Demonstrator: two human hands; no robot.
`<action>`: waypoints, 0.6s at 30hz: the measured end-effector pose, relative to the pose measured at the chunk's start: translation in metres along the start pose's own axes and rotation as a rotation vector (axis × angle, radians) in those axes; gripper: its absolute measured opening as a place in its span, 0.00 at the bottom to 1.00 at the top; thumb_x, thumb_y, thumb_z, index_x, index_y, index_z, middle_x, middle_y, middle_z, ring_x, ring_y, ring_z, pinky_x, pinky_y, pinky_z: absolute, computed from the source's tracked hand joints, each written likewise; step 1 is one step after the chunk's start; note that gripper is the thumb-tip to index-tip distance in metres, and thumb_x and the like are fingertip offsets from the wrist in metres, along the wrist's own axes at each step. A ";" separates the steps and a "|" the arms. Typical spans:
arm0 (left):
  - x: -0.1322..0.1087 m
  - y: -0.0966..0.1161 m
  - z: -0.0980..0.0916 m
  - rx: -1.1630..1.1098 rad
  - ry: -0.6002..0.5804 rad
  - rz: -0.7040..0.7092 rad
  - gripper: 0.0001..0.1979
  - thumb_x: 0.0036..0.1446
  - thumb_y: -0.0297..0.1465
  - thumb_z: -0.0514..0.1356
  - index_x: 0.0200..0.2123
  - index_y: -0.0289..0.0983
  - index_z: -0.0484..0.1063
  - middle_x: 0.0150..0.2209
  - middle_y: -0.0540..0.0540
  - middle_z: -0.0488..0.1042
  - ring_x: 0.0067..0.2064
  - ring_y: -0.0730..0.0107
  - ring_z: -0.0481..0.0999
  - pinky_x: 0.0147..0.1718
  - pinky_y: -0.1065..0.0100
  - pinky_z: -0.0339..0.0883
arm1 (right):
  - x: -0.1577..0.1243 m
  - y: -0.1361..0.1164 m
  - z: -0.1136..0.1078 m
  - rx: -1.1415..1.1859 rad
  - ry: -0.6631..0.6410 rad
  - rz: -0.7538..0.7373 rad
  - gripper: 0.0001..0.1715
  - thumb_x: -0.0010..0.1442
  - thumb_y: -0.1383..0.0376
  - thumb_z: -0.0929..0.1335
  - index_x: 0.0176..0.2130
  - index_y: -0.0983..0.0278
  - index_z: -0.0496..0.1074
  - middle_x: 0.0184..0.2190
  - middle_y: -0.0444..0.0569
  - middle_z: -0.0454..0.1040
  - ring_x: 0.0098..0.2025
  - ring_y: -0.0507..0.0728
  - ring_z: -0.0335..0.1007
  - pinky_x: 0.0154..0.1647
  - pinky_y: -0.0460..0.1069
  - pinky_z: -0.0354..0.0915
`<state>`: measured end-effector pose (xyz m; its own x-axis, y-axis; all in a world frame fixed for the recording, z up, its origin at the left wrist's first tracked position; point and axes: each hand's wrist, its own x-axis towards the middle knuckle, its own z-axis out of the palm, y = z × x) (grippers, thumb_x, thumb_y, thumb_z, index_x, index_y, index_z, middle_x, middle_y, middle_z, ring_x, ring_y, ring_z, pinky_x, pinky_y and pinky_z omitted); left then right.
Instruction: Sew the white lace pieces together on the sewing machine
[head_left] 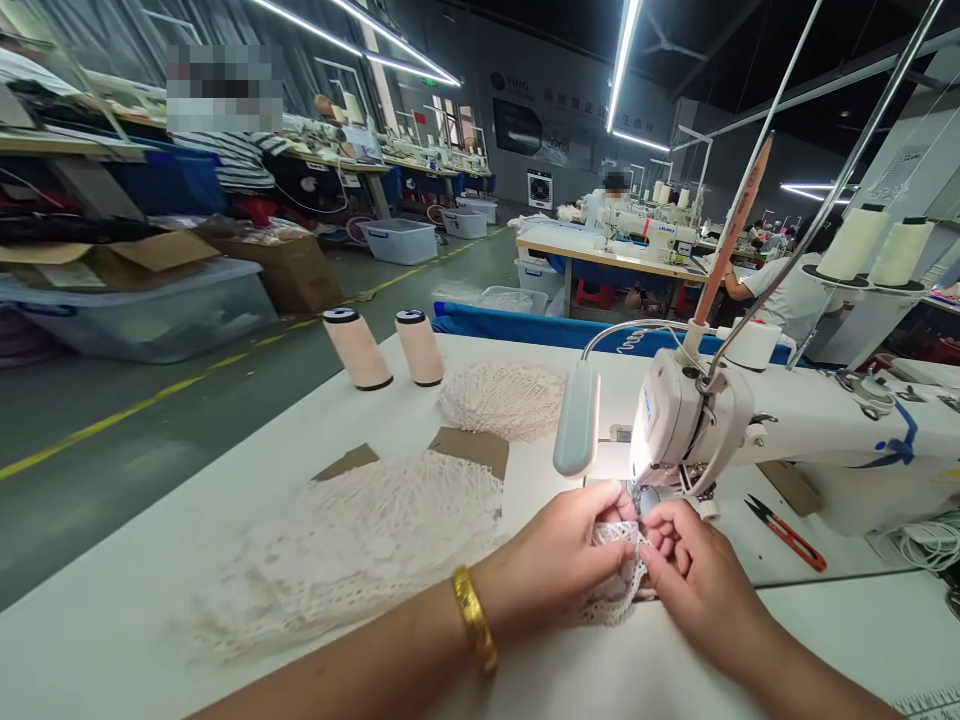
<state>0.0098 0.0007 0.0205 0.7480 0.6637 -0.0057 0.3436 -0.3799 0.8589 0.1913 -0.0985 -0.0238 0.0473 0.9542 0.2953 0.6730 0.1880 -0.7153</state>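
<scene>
My left hand [581, 540], with a gold bracelet [475, 620] at its wrist, pinches a piece of white lace trim [611, 605]. From the other side my right hand [690, 560] grips the same lace, its fingers bent close to the left ones. Both hands are just in front of the needle area of a white sewing machine [664, 420]. Part of the lace hangs below the fingers in a loop. To the left lies a large pile of white lace [360, 540] over brown card, with a smaller lace pile [502, 398] behind it.
Two cream thread cones [358, 350] stand at the table's far left edge. Orange-handled thread snips [787, 535] lie right of the needle area. A grey lamp [576, 420] hangs left of the machine head. Other people sit at machines across the room; plastic bins [401, 242] line the aisle.
</scene>
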 end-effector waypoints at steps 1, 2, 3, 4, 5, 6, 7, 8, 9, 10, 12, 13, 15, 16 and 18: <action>0.000 0.000 0.000 -0.004 -0.001 -0.014 0.07 0.54 0.34 0.58 0.35 0.38 0.71 0.33 0.51 0.74 0.36 0.65 0.71 0.33 0.67 0.63 | 0.000 0.000 0.000 0.006 0.008 -0.001 0.04 0.68 0.64 0.65 0.44 0.59 0.69 0.34 0.44 0.74 0.33 0.55 0.70 0.33 0.47 0.67; 0.000 0.000 0.000 -0.013 -0.007 -0.027 0.07 0.54 0.35 0.58 0.34 0.38 0.72 0.32 0.51 0.75 0.35 0.65 0.71 0.32 0.68 0.63 | 0.000 0.000 0.000 0.010 0.017 -0.007 0.04 0.68 0.64 0.66 0.44 0.59 0.69 0.33 0.44 0.74 0.33 0.55 0.69 0.32 0.47 0.66; 0.000 0.000 0.001 -0.027 -0.016 -0.037 0.07 0.55 0.35 0.58 0.33 0.38 0.72 0.31 0.51 0.75 0.34 0.65 0.71 0.32 0.68 0.63 | 0.000 0.000 0.000 0.013 0.024 -0.013 0.04 0.68 0.65 0.66 0.44 0.59 0.70 0.33 0.44 0.74 0.33 0.54 0.69 0.32 0.47 0.66; -0.001 -0.001 0.001 -0.041 -0.021 -0.042 0.08 0.55 0.35 0.58 0.32 0.38 0.73 0.30 0.51 0.75 0.34 0.66 0.71 0.32 0.68 0.63 | 0.000 -0.001 0.000 0.017 0.028 -0.018 0.04 0.68 0.65 0.66 0.44 0.59 0.70 0.33 0.44 0.74 0.32 0.54 0.69 0.32 0.47 0.66; -0.001 -0.001 0.002 -0.053 -0.022 -0.044 0.08 0.56 0.35 0.58 0.31 0.38 0.73 0.29 0.51 0.74 0.33 0.66 0.71 0.32 0.68 0.63 | 0.000 -0.001 0.000 0.022 0.026 -0.020 0.05 0.68 0.65 0.66 0.45 0.59 0.70 0.33 0.44 0.74 0.32 0.54 0.69 0.33 0.47 0.66; -0.001 -0.002 0.002 -0.058 -0.017 -0.043 0.08 0.56 0.35 0.57 0.30 0.38 0.72 0.29 0.52 0.74 0.33 0.66 0.71 0.31 0.68 0.63 | 0.000 0.000 0.001 0.026 0.023 -0.017 0.06 0.68 0.65 0.66 0.46 0.59 0.71 0.33 0.44 0.74 0.32 0.54 0.69 0.33 0.47 0.67; -0.002 -0.003 0.003 -0.058 -0.011 -0.040 0.08 0.56 0.35 0.57 0.29 0.38 0.72 0.28 0.52 0.74 0.32 0.66 0.71 0.31 0.69 0.63 | 0.000 0.000 0.001 0.029 0.020 -0.012 0.07 0.68 0.64 0.66 0.46 0.59 0.71 0.33 0.44 0.74 0.32 0.54 0.69 0.33 0.47 0.67; -0.002 -0.003 0.004 -0.052 -0.003 -0.037 0.08 0.56 0.35 0.57 0.29 0.38 0.72 0.28 0.52 0.74 0.32 0.67 0.71 0.30 0.69 0.63 | 0.000 0.000 0.001 0.030 0.018 -0.007 0.07 0.68 0.64 0.66 0.46 0.59 0.72 0.32 0.43 0.74 0.32 0.54 0.68 0.33 0.47 0.67; -0.002 -0.003 0.004 -0.044 0.005 -0.033 0.09 0.56 0.35 0.57 0.29 0.38 0.72 0.28 0.52 0.73 0.32 0.67 0.71 0.30 0.69 0.63 | 0.000 0.000 0.001 0.027 0.018 -0.005 0.06 0.69 0.64 0.66 0.46 0.59 0.72 0.32 0.43 0.73 0.31 0.54 0.68 0.32 0.47 0.66; -0.002 -0.003 0.005 -0.038 0.008 -0.030 0.09 0.56 0.35 0.57 0.29 0.38 0.72 0.27 0.52 0.73 0.32 0.67 0.70 0.30 0.69 0.62 | 0.000 0.001 0.001 0.022 0.023 -0.009 0.05 0.69 0.64 0.66 0.44 0.59 0.72 0.31 0.43 0.72 0.31 0.54 0.67 0.32 0.46 0.66; -0.002 -0.003 0.006 -0.029 0.012 -0.024 0.09 0.56 0.36 0.57 0.29 0.38 0.73 0.28 0.52 0.73 0.32 0.67 0.70 0.30 0.69 0.62 | 0.000 0.001 0.000 0.004 0.038 -0.026 0.03 0.69 0.64 0.67 0.42 0.59 0.72 0.29 0.41 0.71 0.30 0.54 0.67 0.31 0.46 0.65; -0.001 -0.003 0.006 -0.025 0.014 -0.022 0.10 0.56 0.36 0.57 0.29 0.38 0.73 0.28 0.52 0.73 0.32 0.67 0.70 0.31 0.69 0.62 | 0.000 0.001 0.000 -0.006 0.044 -0.037 0.03 0.69 0.64 0.67 0.41 0.59 0.71 0.29 0.41 0.71 0.30 0.54 0.66 0.31 0.46 0.64; -0.001 -0.003 0.007 -0.018 0.023 -0.021 0.11 0.57 0.37 0.57 0.29 0.38 0.73 0.28 0.52 0.73 0.32 0.67 0.70 0.31 0.69 0.62 | 0.001 0.001 0.000 -0.022 0.054 -0.058 0.04 0.69 0.64 0.66 0.39 0.59 0.70 0.28 0.41 0.70 0.29 0.53 0.66 0.30 0.46 0.63; 0.000 -0.003 0.007 -0.014 0.028 -0.021 0.11 0.57 0.38 0.57 0.28 0.38 0.73 0.27 0.52 0.72 0.32 0.67 0.70 0.31 0.68 0.61 | 0.001 0.000 -0.001 -0.029 0.056 -0.066 0.04 0.69 0.64 0.66 0.39 0.59 0.70 0.28 0.41 0.70 0.29 0.53 0.65 0.30 0.46 0.63; -0.001 -0.004 0.008 -0.006 0.038 -0.021 0.12 0.57 0.38 0.57 0.28 0.38 0.73 0.27 0.51 0.72 0.32 0.67 0.70 0.31 0.68 0.61 | 0.002 -0.002 -0.001 -0.039 0.063 -0.077 0.06 0.70 0.65 0.66 0.38 0.59 0.70 0.27 0.40 0.70 0.28 0.53 0.65 0.29 0.46 0.62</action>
<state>0.0128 -0.0036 0.0129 0.7187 0.6953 -0.0043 0.3556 -0.3622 0.8616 0.1913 -0.0972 -0.0213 0.0397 0.9205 0.3888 0.7046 0.2501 -0.6641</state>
